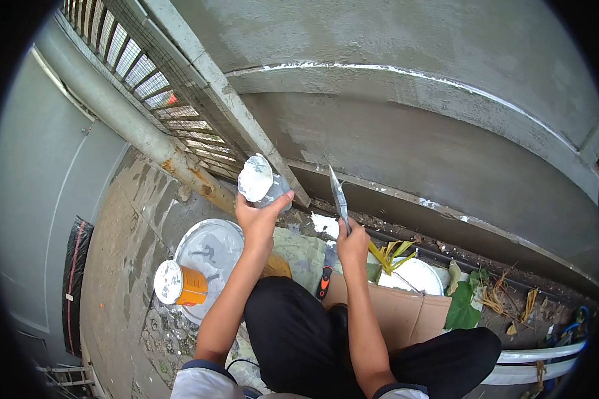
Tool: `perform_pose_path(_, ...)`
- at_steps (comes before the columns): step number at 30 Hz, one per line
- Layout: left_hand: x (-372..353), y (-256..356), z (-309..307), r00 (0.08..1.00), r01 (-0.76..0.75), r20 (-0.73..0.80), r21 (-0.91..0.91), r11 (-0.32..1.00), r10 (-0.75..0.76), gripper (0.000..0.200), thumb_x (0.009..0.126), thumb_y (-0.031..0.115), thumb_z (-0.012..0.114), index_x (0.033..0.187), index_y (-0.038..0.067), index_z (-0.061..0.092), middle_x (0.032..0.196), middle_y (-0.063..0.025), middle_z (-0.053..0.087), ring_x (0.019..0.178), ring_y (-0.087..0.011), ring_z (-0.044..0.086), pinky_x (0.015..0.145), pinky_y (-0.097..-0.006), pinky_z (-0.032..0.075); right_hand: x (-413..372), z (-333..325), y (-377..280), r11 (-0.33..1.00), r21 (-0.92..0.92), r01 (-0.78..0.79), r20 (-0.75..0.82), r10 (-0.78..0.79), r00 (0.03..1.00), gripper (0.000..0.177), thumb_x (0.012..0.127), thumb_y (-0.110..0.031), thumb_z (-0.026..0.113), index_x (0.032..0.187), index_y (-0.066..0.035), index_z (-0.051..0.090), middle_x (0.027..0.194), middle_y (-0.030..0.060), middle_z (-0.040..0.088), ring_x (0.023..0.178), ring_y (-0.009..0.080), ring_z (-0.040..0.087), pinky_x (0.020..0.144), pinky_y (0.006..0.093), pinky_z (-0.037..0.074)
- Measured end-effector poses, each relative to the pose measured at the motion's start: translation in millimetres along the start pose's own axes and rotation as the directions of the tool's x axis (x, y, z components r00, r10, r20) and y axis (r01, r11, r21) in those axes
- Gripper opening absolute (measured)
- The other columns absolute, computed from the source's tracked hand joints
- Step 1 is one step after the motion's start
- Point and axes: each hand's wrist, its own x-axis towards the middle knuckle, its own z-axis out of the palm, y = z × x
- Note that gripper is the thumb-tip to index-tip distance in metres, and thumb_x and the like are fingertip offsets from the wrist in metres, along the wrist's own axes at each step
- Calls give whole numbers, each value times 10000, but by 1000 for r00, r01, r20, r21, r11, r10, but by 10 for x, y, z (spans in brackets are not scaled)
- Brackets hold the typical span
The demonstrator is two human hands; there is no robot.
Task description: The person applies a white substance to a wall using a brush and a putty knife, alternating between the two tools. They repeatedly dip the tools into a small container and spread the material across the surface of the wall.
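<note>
My left hand (258, 218) is wrapped round a small grey plastic tub (277, 193), raised in front of the wall's lower corner. White paste (254, 179) shows at its top. My right hand (353, 243) grips a putty knife (338, 193) with its blade pointing up, a short way right of the tub and apart from it. Below, between the two forearms, a second scraper (325, 282) with a black and orange handle lies on the ground covering. The putty knife's handle is mostly hidden in my fingers.
A grey wall (379, 133) with a white-streaked ledge rises ahead. On the left, an orange pail (193, 286) rests on a big round grey lid (209, 243). Cardboard (406, 316), a white lid (416, 276) and leaves (462, 309) lie right. A thick pipe (133, 126) runs beside the fence.
</note>
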Motion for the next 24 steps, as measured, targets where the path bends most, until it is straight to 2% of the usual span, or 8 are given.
perform_pose_path(2, -10, 23, -20, 1000, -28, -11, 17, 999, 29, 620, 619, 0, 832, 1156, 2, 522, 1072, -75, 604, 953, -164, 596, 825, -294, 486, 122, 170, -55, 999, -15, 47, 18, -47, 999, 235, 906, -209, 547, 971, -10, 655, 851, 265, 637, 824, 447, 607, 711, 518, 474)
perform_pose_path(7, -34, 69, -43, 996, -76, -54, 30, 997, 77, 603, 630, -9, 826, 1152, 0, 526, 1046, -72, 613, 920, -158, 605, 818, -291, 488, 630, 442, -297, 998, -19, 61, 119, -58, 991, 242, 908, -232, 552, 963, -18, 651, 875, 249, 650, 859, 440, 619, 738, 506, 498)
perform_pose_path(10, -44, 75, -25, 998, -60, -31, 24, 998, 61, 601, 629, -17, 824, 1151, -2, 527, 1049, -72, 613, 921, -157, 605, 818, -287, 489, 728, 455, -330, 998, -53, 47, 166, -37, 985, 242, 911, -231, 547, 968, -20, 650, 895, 243, 654, 875, 439, 621, 749, 507, 501)
perform_pose_path(15, -30, 75, -16, 997, -63, -37, 42, 997, 64, 601, 629, -28, 821, 1152, -5, 525, 1050, -75, 616, 919, -161, 610, 815, -289, 494, 436, 164, 88, 999, -11, -44, -98, 43, 994, 248, 922, -215, 529, 988, -5, 643, 867, 270, 639, 848, 462, 602, 721, 515, 483)
perform_pose_path(18, -10, 49, -6, 998, -49, -34, 53, 997, 50, 607, 628, -27, 822, 1155, -10, 521, 1056, -81, 618, 920, -165, 614, 816, -295, 497, 116, -113, 241, 993, 33, -112, -170, 116, 979, 247, 916, -209, 543, 999, -1, 646, 847, 280, 632, 843, 460, 601, 708, 518, 470)
perform_pose_path(22, -6, 36, 47, 998, -53, -17, 42, 998, 54, 609, 623, -17, 829, 1151, -7, 526, 1052, -78, 617, 923, -163, 610, 820, -293, 493, -68, -139, 214, 992, 57, -110, -86, 115, 990, 245, 905, -227, 560, 1007, -28, 661, 853, 279, 634, 854, 453, 604, 716, 509, 475)
perform_pose_path(24, -12, 40, 58, 998, -66, -4, 50, 997, 67, 611, 622, -14, 831, 1152, -5, 528, 1050, -76, 616, 926, -161, 608, 822, -292, 492, 21, -72, -12, 994, -10, -107, 121, 108, 987, 267, 907, -244, 554, 1011, -20, 657, 859, 272, 638, 872, 443, 609, 734, 496, 488)
